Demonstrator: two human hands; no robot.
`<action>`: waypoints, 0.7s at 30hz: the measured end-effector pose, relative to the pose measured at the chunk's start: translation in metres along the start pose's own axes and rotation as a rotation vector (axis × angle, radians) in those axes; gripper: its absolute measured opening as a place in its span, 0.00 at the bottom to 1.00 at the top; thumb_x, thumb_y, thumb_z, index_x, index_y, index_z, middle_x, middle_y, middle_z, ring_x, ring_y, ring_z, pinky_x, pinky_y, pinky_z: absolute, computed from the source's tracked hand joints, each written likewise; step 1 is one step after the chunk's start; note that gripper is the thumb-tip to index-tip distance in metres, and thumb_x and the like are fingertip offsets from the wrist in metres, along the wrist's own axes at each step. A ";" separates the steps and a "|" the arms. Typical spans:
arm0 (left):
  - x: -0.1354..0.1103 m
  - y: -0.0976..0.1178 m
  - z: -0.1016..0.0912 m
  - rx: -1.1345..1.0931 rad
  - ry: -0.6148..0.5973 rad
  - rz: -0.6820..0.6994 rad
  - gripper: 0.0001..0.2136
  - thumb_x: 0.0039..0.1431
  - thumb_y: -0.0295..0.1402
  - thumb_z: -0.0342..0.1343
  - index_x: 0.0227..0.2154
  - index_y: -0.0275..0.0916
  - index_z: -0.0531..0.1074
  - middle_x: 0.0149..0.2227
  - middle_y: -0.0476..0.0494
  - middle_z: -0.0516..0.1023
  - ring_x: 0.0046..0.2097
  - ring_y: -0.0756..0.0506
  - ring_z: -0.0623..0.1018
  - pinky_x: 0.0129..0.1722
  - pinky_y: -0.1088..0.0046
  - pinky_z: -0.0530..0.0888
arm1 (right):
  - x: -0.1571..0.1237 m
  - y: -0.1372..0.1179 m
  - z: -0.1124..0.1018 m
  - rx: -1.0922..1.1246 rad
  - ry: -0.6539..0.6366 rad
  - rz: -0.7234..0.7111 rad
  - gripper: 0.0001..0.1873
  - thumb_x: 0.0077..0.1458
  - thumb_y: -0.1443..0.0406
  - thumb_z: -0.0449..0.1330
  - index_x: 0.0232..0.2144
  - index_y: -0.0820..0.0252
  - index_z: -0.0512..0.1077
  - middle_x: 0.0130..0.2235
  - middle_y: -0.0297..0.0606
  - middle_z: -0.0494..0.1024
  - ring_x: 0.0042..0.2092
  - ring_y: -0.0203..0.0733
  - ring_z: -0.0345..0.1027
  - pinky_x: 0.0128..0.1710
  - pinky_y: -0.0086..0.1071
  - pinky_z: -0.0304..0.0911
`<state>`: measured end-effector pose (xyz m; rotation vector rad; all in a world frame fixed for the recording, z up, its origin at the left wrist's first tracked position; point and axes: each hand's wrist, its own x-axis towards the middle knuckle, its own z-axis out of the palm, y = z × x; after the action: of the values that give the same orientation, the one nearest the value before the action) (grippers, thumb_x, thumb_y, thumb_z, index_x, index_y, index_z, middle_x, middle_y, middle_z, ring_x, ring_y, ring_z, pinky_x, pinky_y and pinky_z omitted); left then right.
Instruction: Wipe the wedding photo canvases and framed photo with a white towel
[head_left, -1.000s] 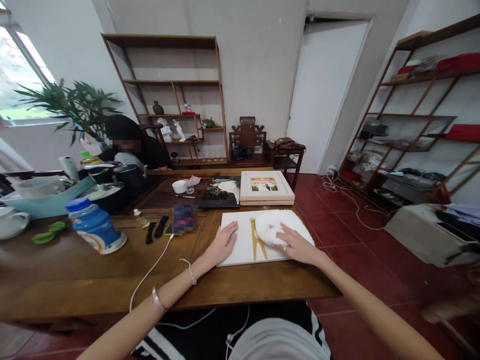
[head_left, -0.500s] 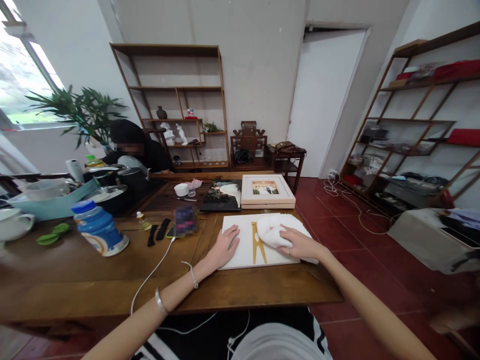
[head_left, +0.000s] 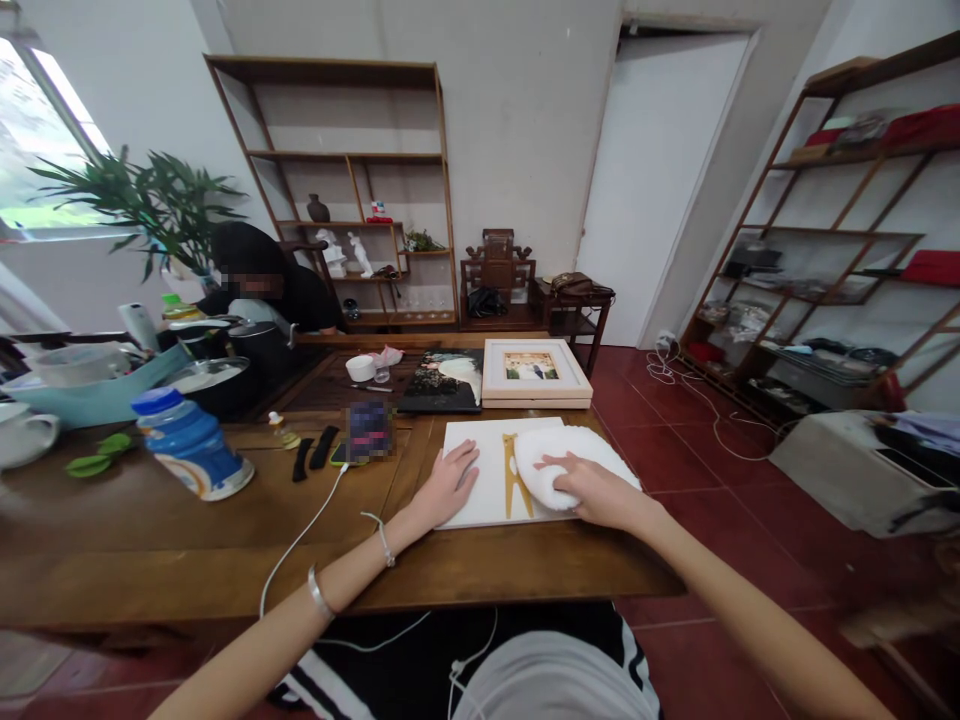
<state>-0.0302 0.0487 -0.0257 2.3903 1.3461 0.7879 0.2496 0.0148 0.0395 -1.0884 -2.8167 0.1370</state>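
White fluffy cloth (head_left: 583,441) sits on the right part of the white board (head_left: 491,465), seemingly lapping past its right edge. Since half a second ago: cloth outline rounder, the lower corner by the wrist drawn in; yellow A-shaped piece (head_left: 510,458) just left of it about unmoved. Judgement: cloth still being worked, the piece so far undisturbed. Right hand (head_left: 601,492) lies over the cloth, fingers partly bent, one reaching left; pinching or only pressing, cannot tell. Left hand (head_left: 450,487) flat on the board's left side, fingers loosely spread, holding nothing, same spot as before. Beyond: framed picture (head_left: 534,368) and dark photo panel (head_left: 444,378) side by side on wooden table (head_left: 420,570); blue-capped bottle (head_left: 191,445) well left.
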 end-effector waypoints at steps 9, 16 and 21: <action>0.000 0.001 -0.001 0.021 -0.022 -0.010 0.17 0.62 0.33 0.42 0.52 0.37 0.64 0.58 0.35 0.62 0.61 0.40 0.59 0.59 0.47 0.51 | 0.017 0.014 0.006 -0.195 0.094 0.042 0.19 0.45 0.82 0.46 0.31 0.60 0.71 0.64 0.38 0.48 0.64 0.51 0.36 0.57 0.58 0.42; 0.000 0.001 -0.002 0.005 -0.026 -0.019 0.17 0.62 0.33 0.43 0.52 0.38 0.65 0.58 0.36 0.62 0.61 0.40 0.59 0.60 0.48 0.50 | 0.028 0.020 0.020 -0.109 0.074 0.068 0.24 0.40 0.79 0.49 0.39 0.61 0.71 0.62 0.41 0.55 0.64 0.53 0.36 0.58 0.59 0.37; 0.000 0.003 -0.002 0.025 -0.046 -0.019 0.18 0.62 0.34 0.41 0.52 0.37 0.64 0.59 0.35 0.61 0.62 0.40 0.58 0.59 0.47 0.50 | -0.008 -0.015 0.011 -0.059 0.020 0.065 0.25 0.38 0.80 0.48 0.38 0.60 0.71 0.61 0.40 0.57 0.64 0.52 0.38 0.59 0.58 0.38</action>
<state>-0.0295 0.0469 -0.0222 2.3966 1.3660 0.7105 0.2439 -0.0027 0.0296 -1.1877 -2.7854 0.0480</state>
